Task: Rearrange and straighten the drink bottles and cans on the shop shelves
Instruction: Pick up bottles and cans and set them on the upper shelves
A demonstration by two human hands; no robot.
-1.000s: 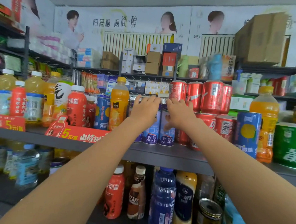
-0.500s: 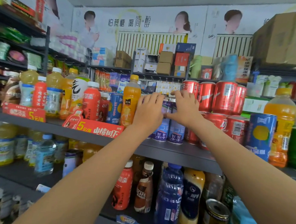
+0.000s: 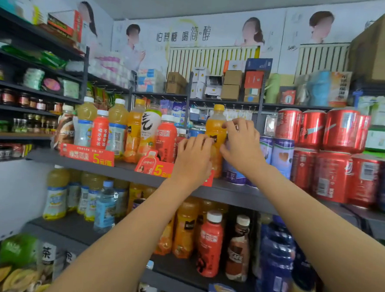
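Observation:
An orange juice bottle with a yellow cap stands on the middle grey shelf. My left hand wraps its lower part from the left, and my right hand grips its right side near the label. Just right of it stand purple-blue cans, then stacked red cola cans. To the left are a red bottle, a white-green bottle and more orange and yellow bottles. The bottle's base is hidden by my left hand.
Red price tags sit along the shelf's front edge. The lower shelf holds juice, water, a red bottle, a coffee bottle and dark blue bottles. Jars fill the left shelves; cardboard boxes sit on top.
Both hands left the purple-blue cans and moved left onto the orange juice bottle. My view swung left, showing more of the left shelves.

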